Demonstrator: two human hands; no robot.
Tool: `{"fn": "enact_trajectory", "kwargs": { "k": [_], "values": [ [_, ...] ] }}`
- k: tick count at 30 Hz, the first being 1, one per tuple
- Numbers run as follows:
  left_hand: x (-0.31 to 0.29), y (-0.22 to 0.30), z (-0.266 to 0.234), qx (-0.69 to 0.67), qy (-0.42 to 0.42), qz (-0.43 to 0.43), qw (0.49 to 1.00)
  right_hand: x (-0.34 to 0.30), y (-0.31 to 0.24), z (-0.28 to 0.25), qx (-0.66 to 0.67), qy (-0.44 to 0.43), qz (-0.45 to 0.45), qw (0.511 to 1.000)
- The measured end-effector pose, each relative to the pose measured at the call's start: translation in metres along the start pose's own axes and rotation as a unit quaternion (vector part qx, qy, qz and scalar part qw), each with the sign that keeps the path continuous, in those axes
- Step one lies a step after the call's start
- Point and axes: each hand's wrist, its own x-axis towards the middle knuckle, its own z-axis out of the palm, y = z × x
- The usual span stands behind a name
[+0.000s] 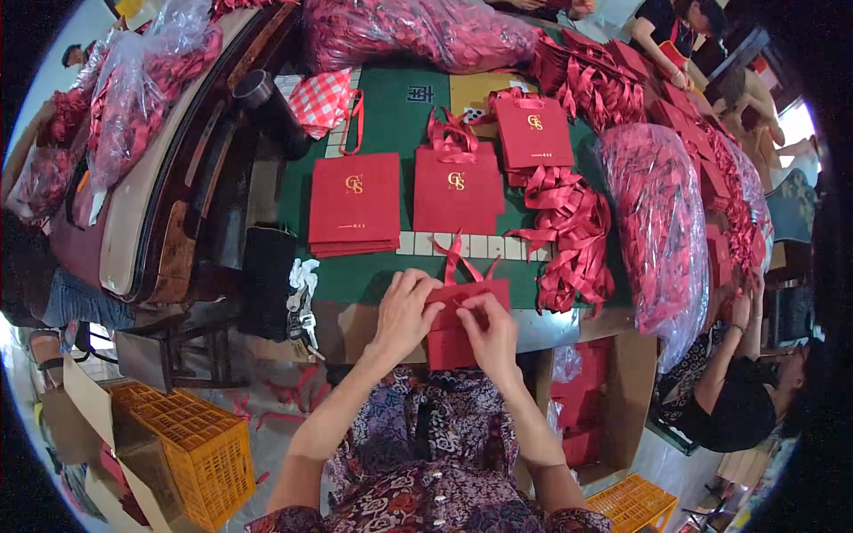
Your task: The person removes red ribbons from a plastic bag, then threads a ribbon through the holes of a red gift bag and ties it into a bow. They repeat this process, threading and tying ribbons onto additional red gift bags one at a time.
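Note:
At the near edge of the table, in front of my body, is a small red paper bag [451,354] with a red ribbon [459,259] looping up from its top. My left hand [406,313] grips the bag's left side, thumb over the front. The fingers of my right hand [491,333] are pinched at the upper middle of the bag, on what looks like a ribbon end, mostly covered by the fingertips. Beyond my hands lie a stack of flat red bags [354,202], a second pile with ribbon handles [456,195] and a third [536,133].
Loose red ribbons [569,233] heap at the right, beside a clear plastic sack of ribbons [657,231]. White tiles [480,246] line the green tabletop [382,115]. Keys [302,324] hang at the left edge. Orange crates [206,457] stand below; co-workers [675,44] sit around.

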Motion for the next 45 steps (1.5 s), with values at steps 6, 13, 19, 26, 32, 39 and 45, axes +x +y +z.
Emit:
{"fn": "enact_trajectory", "kwargs": {
  "k": [6,13,19,26,32,39,45],
  "values": [
    [0.002,0.002,-0.003,-0.010,-0.011,0.000,1.000,0.005,0.006,0.013,-0.087,0.006,-0.052,0.995],
    [0.006,0.006,-0.006,-0.042,-0.023,0.012,0.999,0.005,0.007,0.009,-0.046,0.015,-0.006,0.999],
    [0.004,0.001,-0.001,-0.069,-0.028,-0.005,0.997,0.007,-0.002,0.009,-0.085,-0.016,-0.057,0.995],
    [0.000,0.017,0.004,-0.063,-0.020,-0.028,0.997,0.010,-0.005,0.009,-0.088,-0.004,-0.006,0.996],
    [0.000,0.013,0.002,-0.045,-0.017,-0.015,0.999,0.010,-0.013,0.006,-0.085,-0.013,-0.059,0.994],
    [0.003,0.006,0.002,-0.075,-0.028,-0.025,0.996,0.019,-0.033,-0.019,-0.093,-0.015,-0.116,0.989],
    [0.001,0.020,0.005,-0.084,-0.039,-0.056,0.994,0.050,-0.016,-0.031,-0.210,-0.106,-0.193,0.953]
  ]
}}
